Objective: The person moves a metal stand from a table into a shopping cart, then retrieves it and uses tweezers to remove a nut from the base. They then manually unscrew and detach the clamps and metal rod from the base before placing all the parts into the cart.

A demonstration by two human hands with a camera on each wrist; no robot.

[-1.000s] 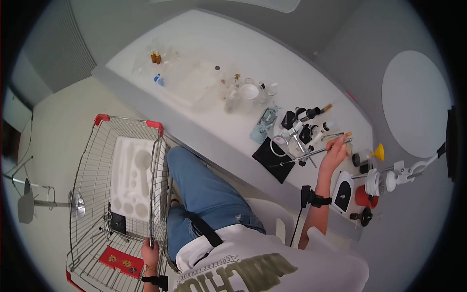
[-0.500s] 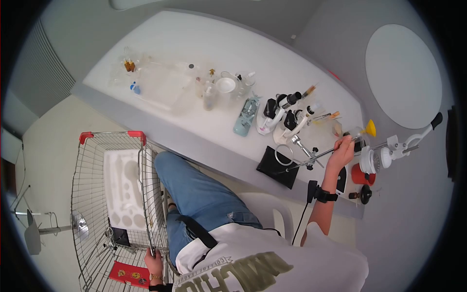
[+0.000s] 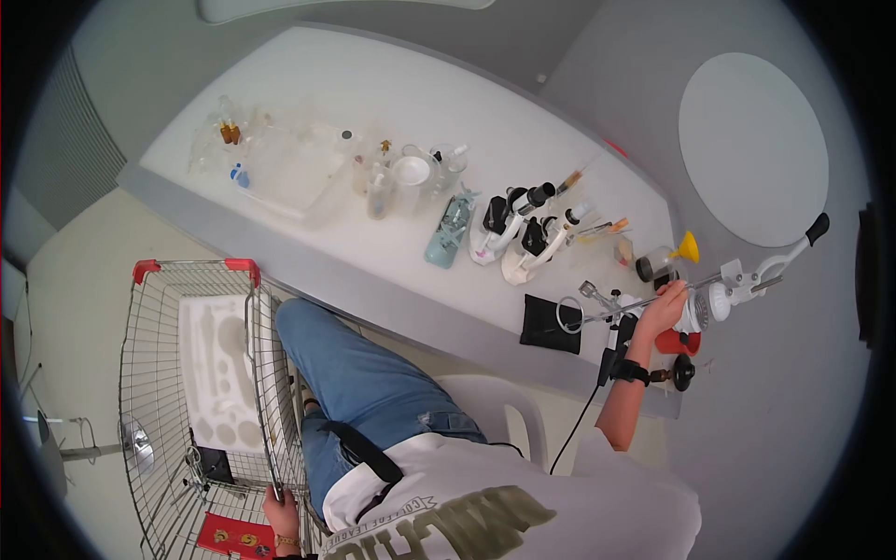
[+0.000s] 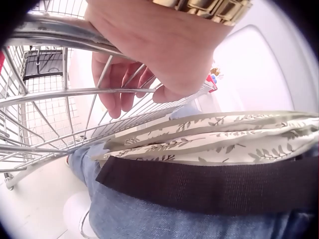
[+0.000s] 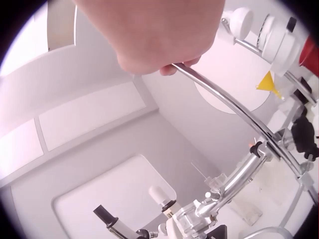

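Note:
My right hand (image 3: 665, 308) grips the metal rod of a laboratory stand (image 5: 219, 94) with fingers curled round it. The stand carries a ring (image 3: 567, 315) and clamps (image 5: 209, 209). Its flat black base (image 3: 551, 327) is by the front edge of the white table. At lower left, my left hand (image 3: 280, 511) holds the side rail of a wire shopping cart (image 3: 252, 327). In the left wrist view the fingers (image 4: 114, 102) bend down over that rail (image 4: 55, 35).
Two microscopes (image 3: 499, 224) (image 3: 539, 250), a teal pack (image 3: 450, 231) and glassware (image 3: 409, 172) stand on the table (image 3: 308, 75). A yellow funnel (image 3: 688, 247) and a red pot (image 3: 679, 343) are near my right hand. The cart holds a moulded white tray (image 3: 196, 345) and a red packet (image 3: 219, 534).
My right hand has shifted the stand rightward, away from the microscopes and towards the red pot. The left hand keeps its hold on the cart. The head view has turned somewhat.

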